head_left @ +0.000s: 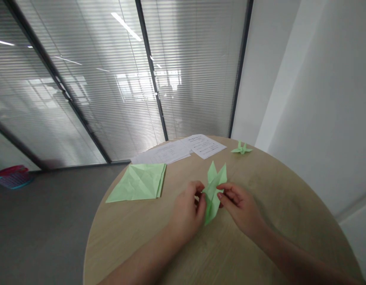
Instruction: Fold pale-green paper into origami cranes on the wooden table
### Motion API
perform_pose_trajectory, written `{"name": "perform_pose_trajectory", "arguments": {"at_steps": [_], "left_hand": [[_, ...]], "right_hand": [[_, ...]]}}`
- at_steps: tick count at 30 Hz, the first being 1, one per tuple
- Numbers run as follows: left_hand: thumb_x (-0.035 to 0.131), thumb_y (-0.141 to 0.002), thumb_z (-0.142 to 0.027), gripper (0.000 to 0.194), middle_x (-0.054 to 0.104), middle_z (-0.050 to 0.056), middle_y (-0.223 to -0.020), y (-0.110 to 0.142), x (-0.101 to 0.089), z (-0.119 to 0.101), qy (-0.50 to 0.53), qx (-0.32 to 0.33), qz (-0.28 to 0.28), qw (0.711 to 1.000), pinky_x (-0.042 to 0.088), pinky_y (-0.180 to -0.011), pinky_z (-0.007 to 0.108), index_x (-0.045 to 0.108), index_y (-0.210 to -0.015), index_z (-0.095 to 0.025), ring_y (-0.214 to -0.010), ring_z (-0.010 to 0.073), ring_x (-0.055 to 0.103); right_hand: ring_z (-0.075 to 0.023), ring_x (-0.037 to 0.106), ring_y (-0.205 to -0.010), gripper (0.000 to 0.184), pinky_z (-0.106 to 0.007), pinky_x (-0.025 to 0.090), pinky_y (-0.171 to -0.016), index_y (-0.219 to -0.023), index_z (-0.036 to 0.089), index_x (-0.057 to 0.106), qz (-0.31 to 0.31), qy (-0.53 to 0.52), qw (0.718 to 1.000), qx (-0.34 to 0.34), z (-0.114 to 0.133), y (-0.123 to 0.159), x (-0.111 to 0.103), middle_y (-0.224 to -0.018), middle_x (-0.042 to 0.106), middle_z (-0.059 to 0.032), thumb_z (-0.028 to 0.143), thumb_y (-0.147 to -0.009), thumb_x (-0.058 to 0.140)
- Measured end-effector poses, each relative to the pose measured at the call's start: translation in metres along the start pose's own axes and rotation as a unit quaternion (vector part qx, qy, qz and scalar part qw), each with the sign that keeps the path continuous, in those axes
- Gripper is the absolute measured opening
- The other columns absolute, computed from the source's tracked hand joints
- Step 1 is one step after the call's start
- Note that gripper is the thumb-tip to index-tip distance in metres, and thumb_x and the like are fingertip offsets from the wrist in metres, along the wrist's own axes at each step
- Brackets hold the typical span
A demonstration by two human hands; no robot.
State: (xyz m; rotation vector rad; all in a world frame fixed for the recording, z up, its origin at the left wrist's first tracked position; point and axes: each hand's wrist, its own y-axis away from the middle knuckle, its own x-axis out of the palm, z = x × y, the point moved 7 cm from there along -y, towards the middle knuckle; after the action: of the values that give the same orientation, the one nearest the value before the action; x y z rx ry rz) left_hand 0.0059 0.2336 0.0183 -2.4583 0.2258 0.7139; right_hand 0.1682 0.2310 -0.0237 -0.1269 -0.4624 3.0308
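A light green folded paper point(211, 194), with two points sticking up at its far end, is held between my hands above the round table. My left hand point(190, 209) pinches its left edge between thumb and curled fingers. On the other side, my right hand point(237, 204) grips the right edge with thumb and index finger. The inner folds are partly hidden by my fingertips. A small finished-looking green paper figure with several points point(242, 149) lies near the table's far right edge. Creased green paper sheets point(141, 183) rest in a stack to the left of my hands.
Printed white sheets point(205, 145) overlap at the far side of the wooden table point(260, 174). Glass panels with blinds point(197, 79) stand behind it, and a white wall point(325, 99) is on the right. On the floor at the left is a red and blue basket point(13, 178).
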Motion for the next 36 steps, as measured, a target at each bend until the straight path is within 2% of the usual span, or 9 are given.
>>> {"name": "perform_pose_trajectory", "arguments": {"at_steps": [4, 6, 8, 12, 15, 20, 25, 30, 36], "left_hand": [[0.044, -0.094, -0.014, 0.018, 0.069, 0.004, -0.091, -0.003, -0.005, -0.010, 0.000, 0.083, 0.006, 0.996, 0.050, -0.071, 0.026, 0.060, -0.100, -0.021, -0.080, 0.0148, 0.065], [0.043, -0.094, -0.011, 0.025, 0.071, 0.005, -0.097, -0.004, -0.005, -0.012, 0.009, 0.099, 0.016, 0.995, 0.051, -0.079, 0.028, 0.065, -0.100, -0.021, -0.090, 0.0155, 0.066], [0.044, -0.094, -0.012, 0.028, 0.072, 0.005, -0.100, -0.006, -0.005, -0.008, 0.019, 0.072, 0.015, 0.997, 0.051, -0.079, 0.027, 0.068, -0.104, -0.022, -0.090, 0.0154, 0.066], [0.053, -0.090, -0.016, 0.027, 0.072, 0.004, -0.095, -0.009, -0.004, 0.006, 0.035, -0.022, 0.003, 0.999, 0.052, -0.068, 0.025, 0.071, -0.110, -0.021, -0.073, 0.0137, 0.064], [0.058, -0.084, -0.014, 0.030, 0.070, 0.002, -0.087, -0.010, -0.003, 0.011, 0.050, -0.054, 0.000, 0.997, 0.051, -0.064, 0.024, 0.072, -0.110, -0.021, -0.066, 0.0121, 0.061], [0.059, -0.081, -0.014, 0.031, 0.067, 0.001, -0.082, -0.009, 0.000, 0.011, 0.059, -0.057, 0.013, 0.997, 0.050, -0.062, 0.023, 0.073, -0.108, -0.021, -0.064, 0.0116, 0.059], [0.059, -0.081, -0.014, 0.030, 0.067, 0.001, -0.082, -0.009, 0.002, 0.013, 0.054, -0.060, 0.013, 0.997, 0.050, -0.063, 0.024, 0.073, -0.106, -0.021, -0.066, 0.0128, 0.060], [0.059, -0.079, -0.015, 0.030, 0.064, 0.000, -0.076, -0.009, 0.002, 0.015, 0.055, -0.072, 0.006, 0.996, 0.049, -0.063, 0.025, 0.072, -0.106, -0.021, -0.065, 0.0135, 0.059], [0.058, -0.080, -0.017, 0.030, 0.063, 0.001, -0.082, -0.009, -0.001, 0.016, 0.062, -0.075, -0.003, 0.995, 0.050, -0.064, 0.025, 0.071, -0.107, -0.021, -0.068, 0.0133, 0.060]], "right_hand": [[-0.0185, 0.066, -0.068, 0.022, -0.030, 0.055, -0.063, -0.106, 0.024, 0.067, 0.009, 0.017, 1.000, -0.016, 0.004, 0.001, 0.000, -0.072, 0.066, -0.0011, 0.037, -0.090, 0.059], [-0.0183, 0.067, -0.070, 0.024, -0.030, 0.056, -0.065, -0.109, 0.024, 0.068, 0.011, 0.029, 0.999, -0.020, 0.004, 0.001, -0.001, -0.075, 0.067, -0.0020, 0.036, -0.091, 0.058], [-0.0181, 0.067, -0.070, 0.025, -0.030, 0.056, -0.066, -0.111, 0.024, 0.069, 0.012, 0.049, 0.998, -0.026, 0.005, 0.000, -0.002, -0.079, 0.069, -0.0031, 0.035, -0.091, 0.058], [-0.0184, 0.069, -0.079, 0.027, -0.031, 0.057, -0.071, -0.115, 0.025, 0.069, 0.023, 0.102, 0.993, -0.055, 0.008, -0.001, -0.002, -0.097, 0.072, -0.0063, 0.033, -0.093, 0.055], [-0.0189, 0.069, -0.089, 0.026, -0.031, 0.056, -0.075, -0.117, 0.026, 0.067, 0.048, 0.144, 0.986, -0.067, 0.010, -0.001, 0.001, -0.109, 0.070, -0.0072, 0.031, -0.095, 0.053], [-0.0177, 0.066, -0.079, 0.021, -0.028, 0.052, -0.068, -0.111, 0.022, 0.062, 0.077, 0.197, 0.976, -0.058, 0.011, -0.001, 0.004, -0.090, 0.068, -0.0050, 0.026, -0.094, 0.050], [-0.0153, 0.060, -0.071, 0.008, -0.025, 0.046, -0.062, -0.093, 0.022, 0.055, 0.089, 0.181, 0.978, -0.051, 0.018, 0.000, 0.007, -0.079, 0.062, -0.0012, 0.024, -0.093, 0.047], [-0.0137, 0.057, -0.064, 0.013, -0.023, 0.042, -0.055, -0.083, 0.022, 0.049, 0.086, 0.156, 0.984, -0.028, 0.014, 0.000, 0.007, -0.072, 0.057, 0.0014, 0.032, -0.091, 0.055], [-0.0154, 0.062, -0.068, 0.009, -0.026, 0.051, -0.062, -0.086, 0.024, 0.051, 0.080, 0.055, 0.995, 0.008, 0.002, 0.000, 0.008, -0.073, 0.059, 0.0015, 0.031, -0.088, 0.056]]}}
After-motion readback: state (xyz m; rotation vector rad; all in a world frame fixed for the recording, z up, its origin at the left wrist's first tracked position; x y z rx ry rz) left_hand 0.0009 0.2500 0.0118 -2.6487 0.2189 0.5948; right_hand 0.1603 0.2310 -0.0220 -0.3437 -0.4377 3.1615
